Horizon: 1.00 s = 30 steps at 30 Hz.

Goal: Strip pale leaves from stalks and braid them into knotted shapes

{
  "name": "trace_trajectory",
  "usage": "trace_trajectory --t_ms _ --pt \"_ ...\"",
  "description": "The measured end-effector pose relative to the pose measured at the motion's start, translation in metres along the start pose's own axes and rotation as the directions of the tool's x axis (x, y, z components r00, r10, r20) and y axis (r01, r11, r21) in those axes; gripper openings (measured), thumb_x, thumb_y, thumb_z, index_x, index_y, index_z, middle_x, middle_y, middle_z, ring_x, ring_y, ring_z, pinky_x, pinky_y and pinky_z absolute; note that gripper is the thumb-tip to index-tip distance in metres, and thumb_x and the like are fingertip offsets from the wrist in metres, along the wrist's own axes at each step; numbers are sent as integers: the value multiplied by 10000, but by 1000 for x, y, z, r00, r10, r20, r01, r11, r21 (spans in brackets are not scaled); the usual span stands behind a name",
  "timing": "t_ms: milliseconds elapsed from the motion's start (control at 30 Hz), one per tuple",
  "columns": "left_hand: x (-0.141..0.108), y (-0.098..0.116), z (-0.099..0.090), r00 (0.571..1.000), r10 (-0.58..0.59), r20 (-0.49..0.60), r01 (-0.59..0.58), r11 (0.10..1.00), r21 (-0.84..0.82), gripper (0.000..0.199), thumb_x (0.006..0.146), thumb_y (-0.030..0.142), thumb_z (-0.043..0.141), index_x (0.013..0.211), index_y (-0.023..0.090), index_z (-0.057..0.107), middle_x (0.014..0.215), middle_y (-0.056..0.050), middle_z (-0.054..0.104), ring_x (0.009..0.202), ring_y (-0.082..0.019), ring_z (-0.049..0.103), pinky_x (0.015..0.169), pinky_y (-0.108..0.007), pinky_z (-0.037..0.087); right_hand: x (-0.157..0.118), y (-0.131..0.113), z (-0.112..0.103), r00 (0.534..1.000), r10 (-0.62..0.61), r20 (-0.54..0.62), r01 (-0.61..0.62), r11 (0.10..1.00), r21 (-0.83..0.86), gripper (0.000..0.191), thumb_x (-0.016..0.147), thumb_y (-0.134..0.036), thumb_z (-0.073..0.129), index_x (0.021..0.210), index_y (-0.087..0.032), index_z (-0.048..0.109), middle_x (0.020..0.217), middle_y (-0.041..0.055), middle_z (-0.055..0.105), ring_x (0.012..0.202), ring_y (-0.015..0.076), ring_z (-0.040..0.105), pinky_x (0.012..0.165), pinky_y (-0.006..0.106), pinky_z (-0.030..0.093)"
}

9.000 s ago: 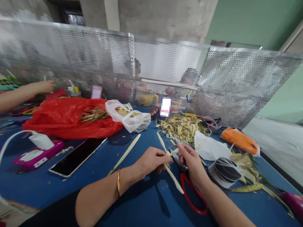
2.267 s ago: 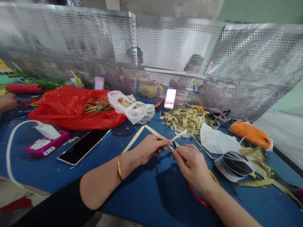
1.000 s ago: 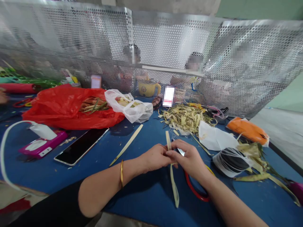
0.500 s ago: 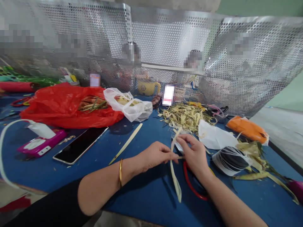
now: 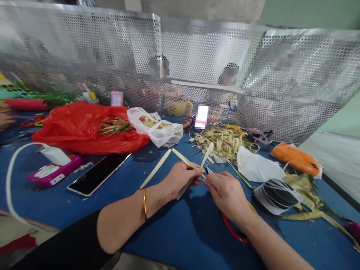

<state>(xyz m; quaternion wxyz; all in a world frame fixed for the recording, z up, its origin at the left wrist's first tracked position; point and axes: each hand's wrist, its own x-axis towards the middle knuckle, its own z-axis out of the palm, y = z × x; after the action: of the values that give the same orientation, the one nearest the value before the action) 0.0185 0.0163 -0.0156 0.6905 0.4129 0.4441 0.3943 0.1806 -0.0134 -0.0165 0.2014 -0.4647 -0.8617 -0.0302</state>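
My left hand (image 5: 182, 178) is closed in a pinch on pale dried leaf strips (image 5: 208, 154). One strip rises towards the upper right, another slants to the upper left, and an end hangs below the fingers. My right hand (image 5: 225, 189) is closed close beside it, fingertips almost meeting the left ones. Scissors with red and yellow handles (image 5: 234, 231) lie in the right hand. A dark blade tip pokes out above its fingers near the strips; the palm hides the middle of the scissors. A loose leaf strip (image 5: 155, 170) rests on the table left of my hands.
Beyond my hands lies a heap of leaf scraps (image 5: 225, 142). To the right are white paper (image 5: 258, 165), a spool of thread (image 5: 277, 197) and an orange packet (image 5: 295, 159). Leftward are a phone (image 5: 98, 176), purple power strip (image 5: 54, 170) and red bag (image 5: 64, 127). A perforated metal screen (image 5: 197, 48) stands behind.
The strip that hung upright between my hands now lies crossed with another in the left fingers. My right hand has drawn slightly down, and the scissor tip now shows by the strips.
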Motion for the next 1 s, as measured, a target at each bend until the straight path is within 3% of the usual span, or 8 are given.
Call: trace_trajectory --t_ms 200,333,467,600,667,733,867,1000 --pt "2 1 -4 1000 3 27 -3 1000 -3 238 668 340 769 779 138 711 640 -25 667 611 -121 603 635 -234 454 0 1 -3 993 105 -48 -105 994 17 316 977 -254 411 693 -206 540 595 -3 604 558 151 542 583 250 318" --pt "-2 10 -8 981 30 193 -11 995 -95 463 752 523 677 1021 147 706 919 -95 735 886 -185 664 799 -273 470 2 8 -9 969 133 -208 -130 991 24 230 977 -238 391 856 -206 584 682 16 660 616 169 579 641 264 367" --pt "-6 18 -10 933 60 355 17 978 -210 794 779 779 416 1095 98 673 973 -172 732 895 -244 685 830 -341 483 4 16 -18 927 102 -361 -101 995 21 198 954 -198 428 899 -210 617 822 42 696 788 187 623 800 312 401" --pt "-1 22 -16 972 -15 234 75 965 -251 929 793 823 216 963 52 706 914 -208 734 771 -239 696 633 -296 497 5 21 -24 877 108 -469 -141 989 -35 219 934 -174 446 884 -214 655 850 53 697 819 204 614 849 364 389" --pt "2 23 -19 988 -62 140 96 964 -248 849 818 784 278 939 65 713 928 -201 735 709 -217 690 506 -249 437 5 22 -25 875 85 -477 -125 991 -52 230 933 -156 440 884 -216 657 858 50 697 813 199 613 870 374 383" --pt "4 24 -22 995 -45 89 61 980 -189 600 821 649 505 970 108 716 952 -164 741 685 -185 681 455 -210 370 5 21 -26 888 44 -458 -86 994 -72 240 928 -128 433 899 -219 653 875 46 697 814 190 615 913 382 369" --pt "1 25 -22 975 72 211 -112 976 185 240 714 268 731 928 161 744 924 -87 749 704 -134 653 541 -195 395 5 20 -26 902 -18 -431 -48 989 -142 265 887 -70 436 906 -224 650 866 35 688 802 178 611 990 404 322" --pt "-4 29 -20 940 107 324 -223 912 344 282 737 368 716 927 162 745 865 -73 746 744 -149 651 677 -238 447 5 20 -26 898 -14 -439 -61 986 -155 276 863 -54 435 898 -223 651 848 34 680 790 178 600 990 405 321"
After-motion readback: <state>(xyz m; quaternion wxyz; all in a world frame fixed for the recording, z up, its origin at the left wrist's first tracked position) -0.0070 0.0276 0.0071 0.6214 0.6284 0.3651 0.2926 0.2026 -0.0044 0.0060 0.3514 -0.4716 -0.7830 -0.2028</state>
